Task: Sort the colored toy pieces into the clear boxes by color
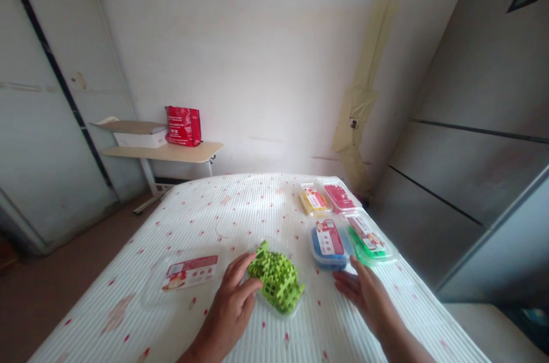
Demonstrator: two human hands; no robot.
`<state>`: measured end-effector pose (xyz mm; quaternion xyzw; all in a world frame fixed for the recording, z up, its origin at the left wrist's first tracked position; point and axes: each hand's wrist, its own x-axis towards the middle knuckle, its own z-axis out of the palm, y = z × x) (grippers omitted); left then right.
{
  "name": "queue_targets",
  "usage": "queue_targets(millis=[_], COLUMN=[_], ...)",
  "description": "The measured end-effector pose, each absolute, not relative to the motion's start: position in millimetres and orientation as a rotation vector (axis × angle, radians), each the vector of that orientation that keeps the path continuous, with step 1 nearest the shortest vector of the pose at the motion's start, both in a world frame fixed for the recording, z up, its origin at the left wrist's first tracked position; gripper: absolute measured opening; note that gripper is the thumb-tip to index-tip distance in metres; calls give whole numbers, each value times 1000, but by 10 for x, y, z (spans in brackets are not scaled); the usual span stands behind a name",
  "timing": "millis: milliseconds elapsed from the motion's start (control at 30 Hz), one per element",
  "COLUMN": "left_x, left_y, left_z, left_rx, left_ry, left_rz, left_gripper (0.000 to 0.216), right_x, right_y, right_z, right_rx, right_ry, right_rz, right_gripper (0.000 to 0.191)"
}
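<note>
Left hand: thumb and forefinger parted and curved, the fingertips at the left edge of the light green pieces; the left hand [234, 299] has no visible firm hold, and whether the fingertips press on them cannot be told.
Right hand: fingers extended, palm turned inward, grasping nothing visible; the right hand [366, 291] lies just beside the near edge of the blue box, contact uncertain.
Light green pieces: a heap of small latticed light green pieces [281, 283] between the two hands, mounded in a clear tray [288, 315].
Blue box: a lidded blue box [329, 246] with a red-and-white label, right of the heap.
Other boxes: a labelled green box [369, 239] beside the blue one; behind, a labelled yellow box [315, 200] and a pink box [342, 197].
Loose lid: a clear lid [189, 273] bearing a red-and-white label, flat, left of the left hand.
Tablecloth: a white ribbed tablecloth [180, 223] with red spots, beneath all of these.
Side table: a pale side table [184, 153] carrying a red bag [184, 127] and a white box [141, 140].
Wall: a pale wall [257, 48] with a socket [353, 123].
</note>
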<state>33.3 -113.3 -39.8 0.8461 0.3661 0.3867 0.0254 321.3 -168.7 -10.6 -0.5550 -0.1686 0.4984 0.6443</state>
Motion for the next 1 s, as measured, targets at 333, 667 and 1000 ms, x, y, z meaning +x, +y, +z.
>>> queue_targets(millis=[333, 667, 1000], left_x=[400, 355, 359], left_y=[-1238, -1253, -1638], left_z=[-381, -329, -188], left_rx=[2503, 2527, 2668], left_ry=[1121, 1157, 1281], left_rz=[1220, 1209, 1282], left_gripper=[35, 36, 23], right_x=[3158, 3003, 2630], right_y=[-1873, -1777, -1727], right_z=[-229, -216, 6], right_rx=[-1362, -1472, -1367], right_ry=[-433, -734, -1794], right_rz=[1228, 1077, 79], right_gripper=[47, 44, 23])
